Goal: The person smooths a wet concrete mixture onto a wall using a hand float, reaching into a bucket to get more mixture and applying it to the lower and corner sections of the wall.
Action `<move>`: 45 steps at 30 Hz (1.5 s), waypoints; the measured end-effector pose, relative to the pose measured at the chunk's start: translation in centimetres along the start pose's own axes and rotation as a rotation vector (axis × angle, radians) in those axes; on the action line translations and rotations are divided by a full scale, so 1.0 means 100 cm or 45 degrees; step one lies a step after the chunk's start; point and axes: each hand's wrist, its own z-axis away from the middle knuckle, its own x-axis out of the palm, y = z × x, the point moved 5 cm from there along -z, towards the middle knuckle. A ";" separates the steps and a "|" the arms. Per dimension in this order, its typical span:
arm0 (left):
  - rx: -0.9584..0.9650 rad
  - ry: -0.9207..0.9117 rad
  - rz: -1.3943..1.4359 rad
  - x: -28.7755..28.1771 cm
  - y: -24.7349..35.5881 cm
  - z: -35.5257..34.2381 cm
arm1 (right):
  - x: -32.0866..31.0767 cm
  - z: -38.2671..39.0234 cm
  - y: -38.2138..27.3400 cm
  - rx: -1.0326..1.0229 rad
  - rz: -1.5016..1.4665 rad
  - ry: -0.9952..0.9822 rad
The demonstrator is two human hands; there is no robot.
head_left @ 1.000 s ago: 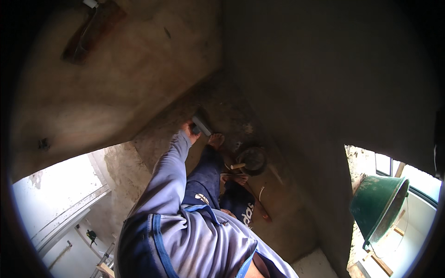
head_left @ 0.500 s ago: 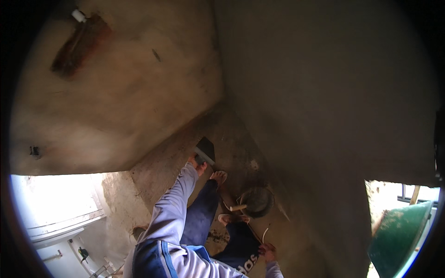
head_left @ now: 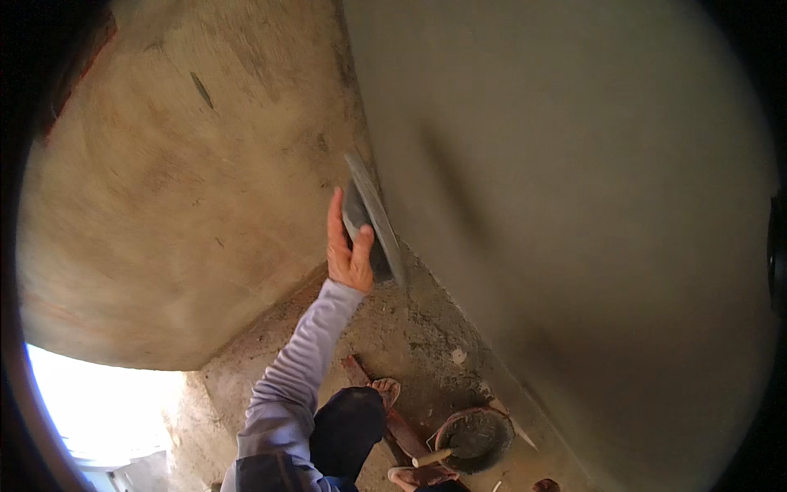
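Observation:
My left hand is closed around the grip of a grey plastering float. The float is seen almost edge-on, upright and slightly tilted, in front of the corner between the two walls. Its flat face is turned toward the smooth grey right wall; whether it touches that wall I cannot tell. A reddish-brown rounded shape at the lower edge appears to be a bit of my right hand, its fingers not readable. Closest to it is a dark bucket with a wooden-handled tool leaning over its rim.
The rough tan left wall has a dark slot. My feet are by a reddish plank on the dirty floor. A thin pale strip lies beside the bucket. Bright light enters at lower left.
My left hand has raised the float from low over the floor to the wall corner and turned it edge-on. The view has shifted upward, and my right hand has dropped mostly out of it.

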 end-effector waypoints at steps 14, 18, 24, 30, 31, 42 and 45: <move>0.994 0.458 -0.377 0.014 0.079 -0.120 | 0.000 -0.032 -0.045 0.340 0.084 0.188; 0.928 0.410 -0.278 0.033 0.079 -0.156 | -0.004 -0.023 -0.068 0.292 -0.021 0.105; 1.042 0.470 -0.261 0.042 0.105 -0.150 | -0.014 -0.037 -0.090 -0.016 -0.172 0.162; 0.913 0.186 -0.187 0.065 0.109 -0.147 | -0.012 -0.048 -0.087 0.303 -0.553 0.041; 0.974 0.241 -0.227 0.068 0.111 -0.139 | -0.013 -0.047 -0.090 0.333 -0.562 0.048; 0.938 0.152 -0.099 0.042 0.047 -0.068 | -0.020 -0.037 -0.099 0.299 -0.687 0.175; 1.023 0.460 -0.163 0.016 0.078 -0.149 | -0.017 -0.047 -0.087 0.340 -0.684 0.093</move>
